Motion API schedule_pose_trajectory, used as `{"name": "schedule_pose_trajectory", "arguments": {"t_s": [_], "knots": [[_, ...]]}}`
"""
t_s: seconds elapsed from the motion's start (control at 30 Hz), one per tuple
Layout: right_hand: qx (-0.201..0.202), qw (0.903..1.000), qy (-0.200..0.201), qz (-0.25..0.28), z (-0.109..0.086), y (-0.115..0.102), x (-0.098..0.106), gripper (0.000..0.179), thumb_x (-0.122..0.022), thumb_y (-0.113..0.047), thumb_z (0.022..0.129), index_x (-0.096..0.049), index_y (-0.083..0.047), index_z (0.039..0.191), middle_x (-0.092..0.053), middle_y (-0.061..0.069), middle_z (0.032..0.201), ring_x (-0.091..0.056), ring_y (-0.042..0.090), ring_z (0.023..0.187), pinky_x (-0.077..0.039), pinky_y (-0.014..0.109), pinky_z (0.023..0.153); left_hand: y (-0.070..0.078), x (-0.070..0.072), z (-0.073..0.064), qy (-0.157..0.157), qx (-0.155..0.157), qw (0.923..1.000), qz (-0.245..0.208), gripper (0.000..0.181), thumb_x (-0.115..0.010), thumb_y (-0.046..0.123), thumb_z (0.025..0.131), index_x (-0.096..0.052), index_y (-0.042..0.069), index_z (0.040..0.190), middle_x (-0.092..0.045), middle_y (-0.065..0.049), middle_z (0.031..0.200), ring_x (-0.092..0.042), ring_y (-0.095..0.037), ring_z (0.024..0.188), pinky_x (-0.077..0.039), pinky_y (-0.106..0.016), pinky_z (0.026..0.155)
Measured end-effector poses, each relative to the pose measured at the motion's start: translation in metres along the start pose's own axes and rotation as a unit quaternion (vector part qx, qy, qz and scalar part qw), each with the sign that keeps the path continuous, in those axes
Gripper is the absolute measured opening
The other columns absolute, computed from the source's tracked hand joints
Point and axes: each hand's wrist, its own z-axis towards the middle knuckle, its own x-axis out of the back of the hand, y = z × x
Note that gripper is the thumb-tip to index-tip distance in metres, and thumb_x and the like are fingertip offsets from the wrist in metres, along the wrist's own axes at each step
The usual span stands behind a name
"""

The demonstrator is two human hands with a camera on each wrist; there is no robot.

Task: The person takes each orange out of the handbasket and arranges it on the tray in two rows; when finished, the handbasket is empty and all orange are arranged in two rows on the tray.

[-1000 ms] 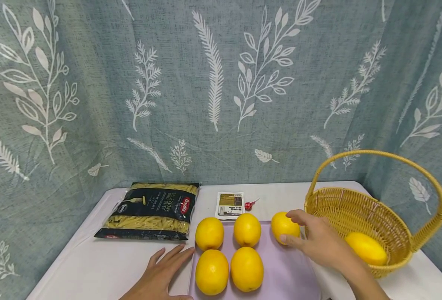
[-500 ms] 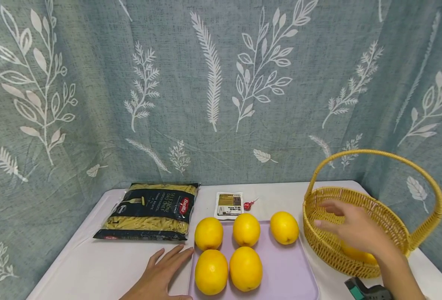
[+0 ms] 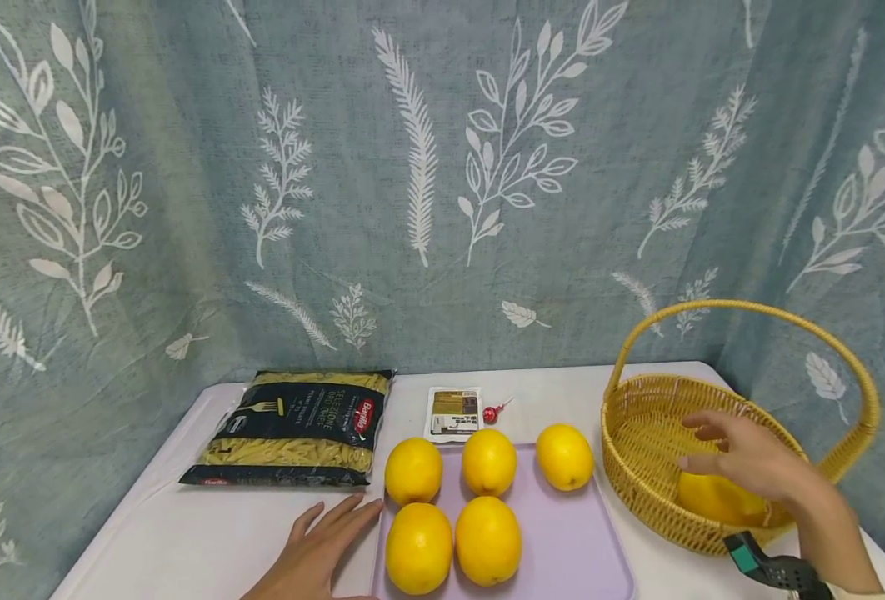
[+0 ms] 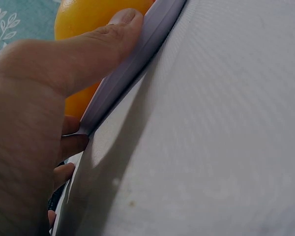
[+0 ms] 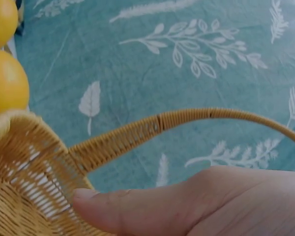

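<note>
My right hand [image 3: 753,458] is inside the opening of a yellow wicker basket [image 3: 641,492], over a plump yellow lemon-like fruit [image 3: 712,498] lying in it. Thumb and fingers stand apart and partly cover that fruit. In the right wrist view the thumb [image 5: 118,209] overlaps the basket wall. My left hand [image 3: 322,542] touches the left edge of a lilac tray [image 3: 570,550] with fingers spread, its thumb [image 4: 113,39] along the rim. Several similar yellow fruits sit on the tray, among them a back-right one [image 3: 565,457] and a front-left one [image 3: 418,548].
A black-banded bag of penne pasta [image 3: 292,425] lies at the left back. Behind the tray are a small flat packet [image 3: 453,414] and a red wrapped lollipop [image 3: 492,412]. The basket's tall arched handle [image 3: 757,310] rises over its opening. A patterned curtain [image 3: 442,183] hangs behind the table.
My right hand has moved right, from the tray's back-right fruit into the basket, over the fruit there. The tray's fruits have stayed put, and my left hand remains at the tray edge.
</note>
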Motion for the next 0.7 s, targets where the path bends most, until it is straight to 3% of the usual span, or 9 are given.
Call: {"name": "schedule_pose_trajectory", "arguments": {"t_s": [0.27, 0.5, 0.7], "knots": [[-0.014, 0.9994, -0.032, 0.007, 0.004, 0.009, -0.008, 0.075, -0.082, -0.033, 0.085, -0.05, 0.011, 0.137, -0.057, 0.036, 0.128, -0.057, 0.05, 0.115, -0.056, 0.057, 0.085, -0.008, -0.003, -0.004, 0.014, -0.014, 0.9998, 0.007, 0.11, -0.075, 0.074, 0.07, -0.042, 0.014, 0.155, -0.04, -0.014, 0.16, -0.032, -0.044, 0.147, -0.013, -0.076, 0.115], [-0.029, 0.9967, -0.072, 0.024, 0.007, 0.02, -0.014, 0.063, -0.082, -0.032, 0.085, -0.059, 0.009, 0.127, -0.065, 0.022, 0.116, -0.061, 0.037, 0.103, -0.056, 0.05, 0.082, -0.009, -0.004, -0.004, 0.014, -0.014, 0.9998, 0.003, 0.108, -0.075, 0.073, 0.07, -0.042, 0.014, 0.155, -0.039, -0.013, 0.16, -0.032, -0.043, 0.147, -0.012, -0.076, 0.115], [-0.02, 0.9935, -0.092, 0.065, 0.004, 0.03, -0.017, 0.056, -0.078, -0.025, 0.088, -0.056, 0.01, 0.126, -0.064, 0.011, 0.105, -0.058, 0.025, 0.09, -0.053, 0.038, 0.072, -0.006, -0.004, 0.0, 0.01, -0.011, 0.9999, 0.008, 0.107, -0.074, 0.073, 0.072, -0.041, 0.016, 0.156, -0.039, -0.012, 0.161, -0.031, -0.042, 0.148, -0.011, -0.075, 0.116]]}}
